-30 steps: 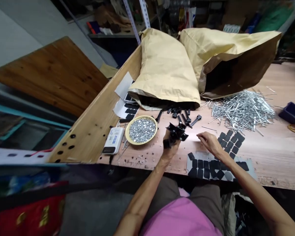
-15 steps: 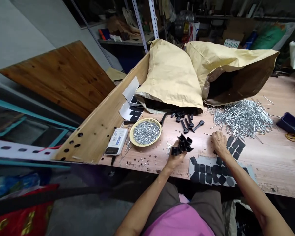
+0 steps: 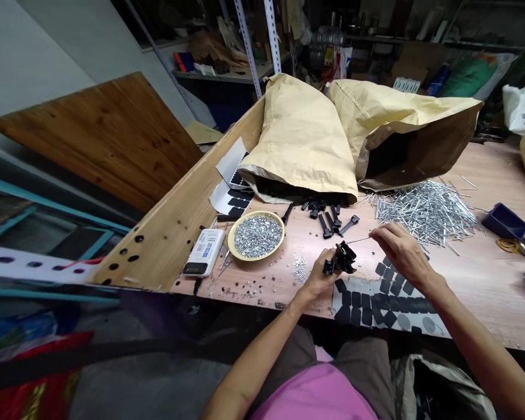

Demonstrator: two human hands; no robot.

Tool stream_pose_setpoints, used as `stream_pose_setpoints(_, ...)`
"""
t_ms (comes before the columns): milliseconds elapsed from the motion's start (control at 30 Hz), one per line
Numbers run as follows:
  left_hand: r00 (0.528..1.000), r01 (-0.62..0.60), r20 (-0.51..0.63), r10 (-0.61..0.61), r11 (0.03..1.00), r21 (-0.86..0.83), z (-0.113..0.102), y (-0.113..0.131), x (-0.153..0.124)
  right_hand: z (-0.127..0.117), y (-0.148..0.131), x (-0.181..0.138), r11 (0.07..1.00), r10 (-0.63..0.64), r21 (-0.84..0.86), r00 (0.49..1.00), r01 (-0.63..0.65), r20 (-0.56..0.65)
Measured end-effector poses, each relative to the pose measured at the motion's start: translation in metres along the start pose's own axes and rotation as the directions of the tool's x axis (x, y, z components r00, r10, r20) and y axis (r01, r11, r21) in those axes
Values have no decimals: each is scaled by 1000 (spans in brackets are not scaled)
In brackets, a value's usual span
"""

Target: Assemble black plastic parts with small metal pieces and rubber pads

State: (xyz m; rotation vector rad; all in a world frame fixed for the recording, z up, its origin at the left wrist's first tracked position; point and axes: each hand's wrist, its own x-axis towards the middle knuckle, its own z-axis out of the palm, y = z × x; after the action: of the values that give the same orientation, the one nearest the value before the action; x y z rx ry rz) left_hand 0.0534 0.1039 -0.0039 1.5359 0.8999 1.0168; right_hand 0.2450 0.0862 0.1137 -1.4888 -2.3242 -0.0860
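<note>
My left hand (image 3: 321,275) grips a bunch of black plastic pieces (image 3: 340,260) just above the table's near edge. My right hand (image 3: 398,248) pinches a thin metal pin (image 3: 359,239) that points left toward the bunch. Right behind that hand lies a big heap of the same metal pins (image 3: 424,210). Below both hands a grey sheet of black adhesive pads (image 3: 376,300) lies flat. More black plastic pieces (image 3: 330,217) spill from the mouth of a tan paper sack (image 3: 301,143).
A yellow dish of small silver washers (image 3: 256,235) stands left of my hands, with a white device (image 3: 203,252) beside it. A second open sack (image 3: 411,125) lies behind the pins. A small blue tray (image 3: 504,221) sits far right. A raised wooden board (image 3: 188,210) borders the table's left side.
My right hand lifted off the pads near the pin heap and now holds a single pin up by the black bunch. My left hand shifted slightly right with the bunch.
</note>
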Motion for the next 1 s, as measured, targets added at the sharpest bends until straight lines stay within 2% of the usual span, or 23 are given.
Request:
stream_pose_setpoints(100, 999, -54, 13, 53, 996, 69, 1, -1, 3, -8, -1, 3, 994, -16, -110, 999, 21, 47)
stream_pose_setpoints(167, 996, -84, 18, 83, 992, 99, 3, 0, 5, -11, 2, 3, 992, -18, -124, 999, 24, 46)
stream_pose_setpoints(233, 995, -105, 11, 104, 989, 103, 6, 0, 6, -13, 5, 1, 999, 11, -52, 1000, -12, -14)
stream_pose_setpoints(300, 994, -109, -9, 110, 990, 92, 9, 0, 7, -13, 4, -2, 988, 123, 105, 987, -112, -101)
stream_pose_setpoints(367, 994, -111, -12, 112, 991, 82, 12, 0, 8, -11, 0, -5, 906, 295, 348, 949, -240, -114)
stream_pose_setpoints(433, 993, -121, 22, 119, 989, 87, 16, 0, 8, -6, -6, -6, 738, 426, 588, 904, -331, -27)
stream_pose_setpoints(500, 989, -136, 70, 129, 985, 110, 19, 1, 8, -1, -12, -6, 586, 479, 726, 877, -359, 46)
stream_pose_setpoints(533, 987, -144, 88, 134, 982, 123, 21, 1, 8, 2, -14, -5, 556, 483, 750, 874, -358, 59)
stream_pose_setpoints(600, 984, -158, 105, 144, 977, 144, 24, 2, 8, 7, -14, -3, 590, 457, 733, 889, -337, 41)
stream_pose_setpoints(700, 983, -167, 103, 151, 972, 164, 27, 4, 10, 12, -5, 0, 731, 350, 621, 937, -281, 12)
stream_pose_setpoints(767, 984, -164, 101, 147, 969, 185, 29, 5, 12, 14, 2, -1, 787, 294, 560, 955, -257, 25)
stream_pose_setpoints(867, 983, -160, 118, 138, 966, 204, 30, 6, 14, 17, 10, -3, 802, 271, 537, 960, -262, 64)
stream_pose_setpoints(1000, 981, -153, 148, 123, 965, 212, 31, 6, 15, 18, 12, -4, 758, 263, 589, 958, -280, 117)
